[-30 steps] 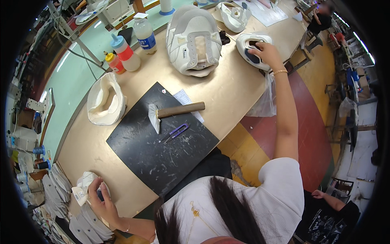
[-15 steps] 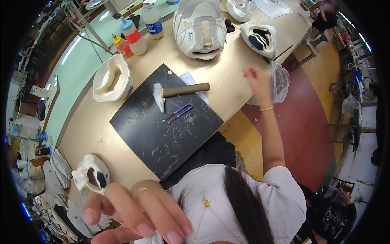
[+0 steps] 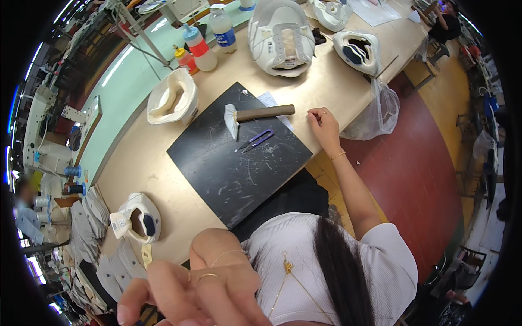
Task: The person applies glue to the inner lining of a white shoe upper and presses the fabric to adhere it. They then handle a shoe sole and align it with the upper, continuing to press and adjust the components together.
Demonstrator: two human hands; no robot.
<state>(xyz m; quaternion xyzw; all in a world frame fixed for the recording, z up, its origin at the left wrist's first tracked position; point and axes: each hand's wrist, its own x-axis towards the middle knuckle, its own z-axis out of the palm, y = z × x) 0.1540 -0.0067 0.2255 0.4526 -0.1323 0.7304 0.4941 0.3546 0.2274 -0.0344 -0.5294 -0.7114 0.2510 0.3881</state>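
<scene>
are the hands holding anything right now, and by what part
Nothing is held. The right hand rests empty on the table edge beside the black mat; the left hand is raised, empty.

Left hand [image 3: 185,293] hovering close under camera at bottom of view, fingers spreading loosely, pointing down-left, holding nothing, forearm bending back toward chest. Right arm stretching forward and up, right hand [image 3: 323,122] resting empty, fingers curling loosely, palm facing down
</scene>
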